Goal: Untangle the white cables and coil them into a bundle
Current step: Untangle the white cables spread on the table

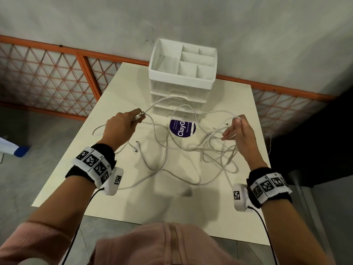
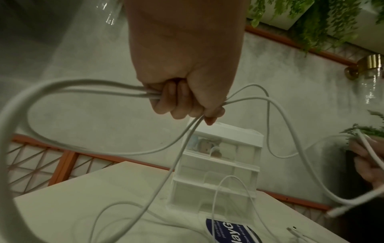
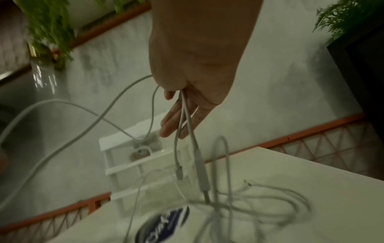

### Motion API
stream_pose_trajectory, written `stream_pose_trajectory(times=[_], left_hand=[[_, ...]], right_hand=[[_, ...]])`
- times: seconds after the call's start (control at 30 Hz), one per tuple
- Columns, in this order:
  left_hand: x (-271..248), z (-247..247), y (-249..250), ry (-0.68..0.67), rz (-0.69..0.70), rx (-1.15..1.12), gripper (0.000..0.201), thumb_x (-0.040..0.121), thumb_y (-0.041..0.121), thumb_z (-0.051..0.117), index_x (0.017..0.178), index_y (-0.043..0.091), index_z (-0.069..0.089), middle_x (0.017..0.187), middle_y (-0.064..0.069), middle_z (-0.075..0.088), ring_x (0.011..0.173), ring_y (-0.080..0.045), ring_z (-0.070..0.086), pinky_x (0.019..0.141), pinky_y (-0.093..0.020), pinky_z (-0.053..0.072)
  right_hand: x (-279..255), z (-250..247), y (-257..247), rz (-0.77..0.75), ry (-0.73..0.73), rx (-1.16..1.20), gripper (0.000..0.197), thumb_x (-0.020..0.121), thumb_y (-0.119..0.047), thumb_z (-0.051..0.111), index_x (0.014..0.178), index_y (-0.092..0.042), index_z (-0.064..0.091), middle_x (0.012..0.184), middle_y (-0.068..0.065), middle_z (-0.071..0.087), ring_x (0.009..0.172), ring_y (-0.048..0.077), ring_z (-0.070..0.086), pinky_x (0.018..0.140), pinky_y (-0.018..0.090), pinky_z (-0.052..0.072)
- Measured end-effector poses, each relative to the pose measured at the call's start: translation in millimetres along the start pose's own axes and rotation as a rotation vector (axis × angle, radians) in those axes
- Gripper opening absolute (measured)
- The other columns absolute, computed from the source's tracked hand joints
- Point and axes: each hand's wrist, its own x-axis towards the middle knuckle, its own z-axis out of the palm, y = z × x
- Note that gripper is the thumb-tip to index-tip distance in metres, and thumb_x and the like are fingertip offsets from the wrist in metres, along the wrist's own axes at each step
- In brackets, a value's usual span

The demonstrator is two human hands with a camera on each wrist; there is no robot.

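Note:
Several white cables lie tangled across the middle of the white table. My left hand is raised over the table's left side, its fingers curled round a few cable strands and a plug end. My right hand hovers over the right side and pinches cable strands between thumb and forefinger while the other fingers stay straight. Plug ends dangle below it. Loose strands sag from both hands down to the tangle.
A white drawer organiser with open top compartments stands at the table's far edge. A round purple sticker lies in front of it. An orange lattice fence runs behind the table. A dark object stands to the right.

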Motion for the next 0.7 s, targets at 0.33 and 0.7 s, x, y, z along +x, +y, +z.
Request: stream_pose_trajectory(times=[0.33,0.7], left_hand=[[6.8,1.0,15.8,-0.031,0.004,-0.013,0.021,0.097,0.031,0.043,0.091,0.017,0.056,0.079,-0.015,0.065,0.076,-0.040,0.059,0.062,-0.034,0.038],[-0.5,-5.7,-12.0,-0.936,-0.077,0.190,0.017,0.066,0.040,0.080,0.068,0.027,0.068,0.064,0.004,0.054,0.067,-0.016,0.049,0.064,-0.030,0.035]], right_hand=[[6.4,9.9,-35.0,0.030,-0.231,0.108,0.034,0.100,-0.043,0.033,0.077,-0.019,0.043,0.058,-0.002,0.040,0.046,0.007,0.034,0.050,0.029,0.038],[-44.0,15.9,44.4,0.423,-0.915,-0.657,0.034,0.080,-0.035,0.070,0.049,-0.024,0.064,0.046,-0.013,0.059,0.052,0.001,0.051,0.061,0.020,0.038]])
